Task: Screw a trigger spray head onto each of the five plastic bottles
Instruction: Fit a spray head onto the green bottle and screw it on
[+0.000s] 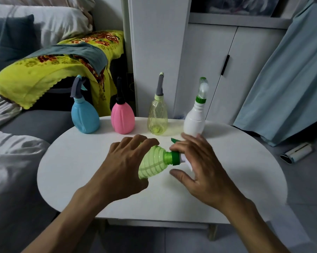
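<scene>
1. Bottle (154, 164), green, lies tilted over the table (72, 161), gripped in my left hand (124, 161).
2. My right hand (199, 161) curls round its spray head (176, 157).

My left hand (125, 161) grips the green bottle (153, 164) tilted over the counter (72, 170); my right hand (199, 165) curls round its spray head (176, 157). Four capped bottles stand far: blue (85, 117), pink (123, 118), yellow (157, 118), white (195, 121).

- white oval table (81, 170) mid-frame
- grey sofa (35, 123) left, yellow floral blanket (35, 73) upper left
- white cabinet doors (208, 61) behind, pale blue curtain (290, 79) right
</scene>
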A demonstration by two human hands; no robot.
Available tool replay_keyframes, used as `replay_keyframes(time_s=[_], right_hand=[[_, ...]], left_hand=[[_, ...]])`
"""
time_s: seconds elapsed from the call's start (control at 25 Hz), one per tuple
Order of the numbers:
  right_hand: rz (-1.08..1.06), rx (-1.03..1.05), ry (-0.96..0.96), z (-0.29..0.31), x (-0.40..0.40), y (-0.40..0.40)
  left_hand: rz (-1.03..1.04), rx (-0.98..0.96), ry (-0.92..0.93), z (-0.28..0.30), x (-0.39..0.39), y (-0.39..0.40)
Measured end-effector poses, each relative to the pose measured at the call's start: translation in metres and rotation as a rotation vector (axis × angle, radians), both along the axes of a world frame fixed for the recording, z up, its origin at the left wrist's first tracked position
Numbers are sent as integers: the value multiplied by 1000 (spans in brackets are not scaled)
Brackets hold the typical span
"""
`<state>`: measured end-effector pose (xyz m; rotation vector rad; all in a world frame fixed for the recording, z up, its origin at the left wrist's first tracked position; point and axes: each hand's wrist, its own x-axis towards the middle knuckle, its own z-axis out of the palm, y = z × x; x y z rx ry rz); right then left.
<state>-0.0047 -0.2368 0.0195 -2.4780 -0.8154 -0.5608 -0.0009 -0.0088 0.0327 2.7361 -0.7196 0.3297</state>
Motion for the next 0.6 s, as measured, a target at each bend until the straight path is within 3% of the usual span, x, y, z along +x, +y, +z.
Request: replay_keyframes(time_s=[0.6], right_hand=[[102,116,123,7,-9,11]], left_hand=[[45,131,-128,4,-11,0]])
